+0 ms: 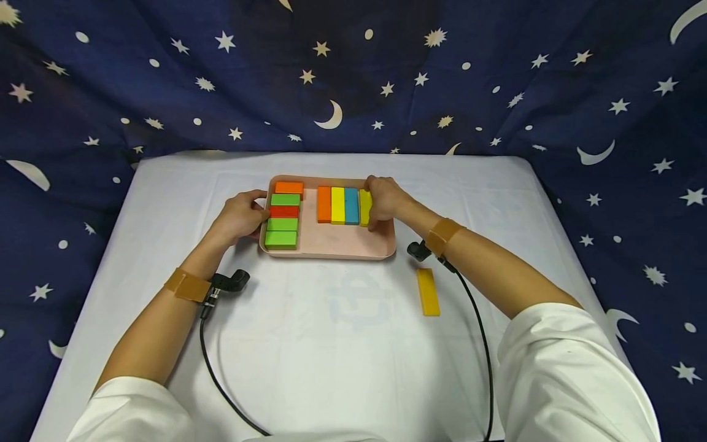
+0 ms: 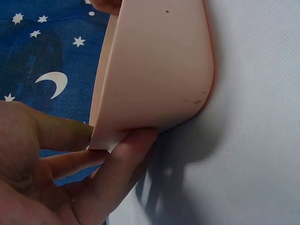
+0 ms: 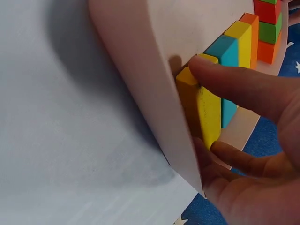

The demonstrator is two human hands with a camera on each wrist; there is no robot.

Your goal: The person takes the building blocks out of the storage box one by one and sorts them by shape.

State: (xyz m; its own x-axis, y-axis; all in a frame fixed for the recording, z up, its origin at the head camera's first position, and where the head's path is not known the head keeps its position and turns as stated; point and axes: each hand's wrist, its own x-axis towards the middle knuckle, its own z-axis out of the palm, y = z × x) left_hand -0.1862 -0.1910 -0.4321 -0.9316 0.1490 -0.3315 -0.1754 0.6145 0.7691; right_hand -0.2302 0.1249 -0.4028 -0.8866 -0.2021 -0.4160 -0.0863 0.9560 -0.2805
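Observation:
A pink tray (image 1: 331, 243) holds two groups of coloured wooden blocks. My left hand (image 1: 240, 217) grips the tray's left end, thumb over the rim and fingers against the outer wall (image 2: 159, 70). At the tray's right side, my right hand (image 1: 388, 200) pinches a yellow block (image 3: 210, 112) by its two ends, thumb on the near end and fingers at the far one. That block stands at the right end of a row, beside a blue block (image 1: 351, 206), another yellow block (image 1: 338, 205) and an orange block (image 1: 324, 205).
Along the tray's left side runs a column of blocks: orange (image 1: 289, 187), green (image 1: 285, 199), red (image 1: 284, 211) and more green (image 1: 282, 240). A loose yellow block (image 1: 428, 292) lies on the white table (image 1: 309, 368), below the right wrist. Black camera cables (image 1: 223, 387) trail toward the front.

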